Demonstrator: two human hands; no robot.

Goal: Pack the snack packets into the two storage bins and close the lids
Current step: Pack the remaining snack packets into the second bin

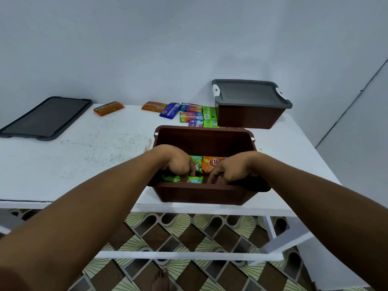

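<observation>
Curls left hand (180,162) on green packet (197,165) inside open bin (199,195); curls right hand (230,171) beside orange packet (212,163), grip unclear. Leaves loose packets (192,116) just beyond bin's far rim, lying crosswise, nearer left hand.

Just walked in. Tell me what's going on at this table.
A person has both hands inside the open brown bin at the near edge of the white table, sorting snack packets. The left hand curls down among the green packets, and the right hand is beside an orange packet; whether either grips one is unclear. More loose packets lie behind the bin. The second bin has its lid on, and a loose grey lid lies far left.
</observation>
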